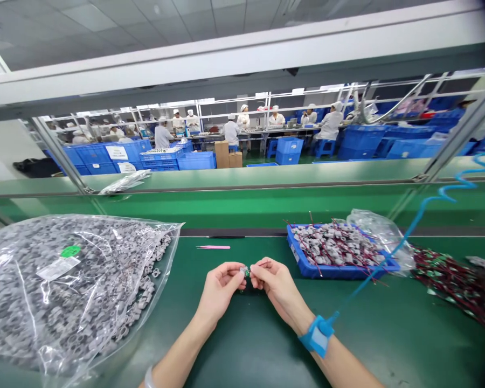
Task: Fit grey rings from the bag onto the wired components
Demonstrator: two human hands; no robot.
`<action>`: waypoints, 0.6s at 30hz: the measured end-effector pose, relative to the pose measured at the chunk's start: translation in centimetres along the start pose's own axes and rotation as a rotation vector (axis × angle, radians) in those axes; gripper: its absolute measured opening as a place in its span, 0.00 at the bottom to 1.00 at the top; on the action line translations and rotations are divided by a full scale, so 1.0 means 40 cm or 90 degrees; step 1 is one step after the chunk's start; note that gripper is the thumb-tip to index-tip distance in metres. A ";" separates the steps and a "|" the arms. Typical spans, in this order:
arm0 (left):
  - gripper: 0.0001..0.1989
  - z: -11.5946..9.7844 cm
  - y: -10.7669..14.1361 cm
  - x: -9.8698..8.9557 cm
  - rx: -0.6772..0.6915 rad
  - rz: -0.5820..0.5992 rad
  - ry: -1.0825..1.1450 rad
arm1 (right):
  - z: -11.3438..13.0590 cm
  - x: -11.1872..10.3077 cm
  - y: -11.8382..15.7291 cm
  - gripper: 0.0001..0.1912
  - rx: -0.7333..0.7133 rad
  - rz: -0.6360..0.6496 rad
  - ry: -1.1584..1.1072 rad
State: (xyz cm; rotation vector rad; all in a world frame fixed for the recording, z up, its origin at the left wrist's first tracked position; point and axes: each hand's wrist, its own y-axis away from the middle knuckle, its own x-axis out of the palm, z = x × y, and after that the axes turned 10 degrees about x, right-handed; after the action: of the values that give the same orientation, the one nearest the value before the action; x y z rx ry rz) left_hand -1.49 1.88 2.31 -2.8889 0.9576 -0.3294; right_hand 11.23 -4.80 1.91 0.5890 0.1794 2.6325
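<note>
My left hand (220, 285) and my right hand (277, 285) meet at the middle of the green workbench (242, 345), pinching a small green wired part (246, 271) between their fingertips. Its exact form is mostly hidden by my fingers. A pink pair of tweezers (213, 247) lies just beyond my hands. To the left, nearest my left hand, is a large clear plastic bag (73, 285) full of small grey moulded pieces. A blue tray (339, 273) of grey pieces with red wires sits to the right of my right hand.
A blue wrist strap (316, 335) on my right wrist leads to a coiled blue cord (428, 205). A heap of red-and-green wired parts (452, 285) lies at the far right. Beyond the raised conveyor shelf (242, 175), co-workers in white sit among stacked blue crates (361, 143).
</note>
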 end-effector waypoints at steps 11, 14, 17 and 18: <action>0.11 0.029 0.010 -0.001 0.119 0.026 -0.211 | -0.015 0.006 -0.001 0.17 -0.015 -0.047 -0.004; 0.12 0.030 0.009 -0.005 0.132 0.030 -0.237 | -0.018 0.008 -0.003 0.18 -0.020 -0.037 -0.008; 0.13 0.029 0.009 -0.009 0.137 0.035 -0.254 | -0.021 0.008 -0.003 0.18 -0.033 -0.041 0.012; 0.12 0.028 0.009 -0.010 0.143 0.036 -0.262 | -0.022 0.008 -0.001 0.18 -0.038 -0.042 0.018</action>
State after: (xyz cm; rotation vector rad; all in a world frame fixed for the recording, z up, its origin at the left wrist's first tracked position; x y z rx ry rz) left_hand -1.74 1.84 1.10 -2.5728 0.8625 0.1500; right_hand 10.61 -4.63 1.24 0.5171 0.1265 2.5746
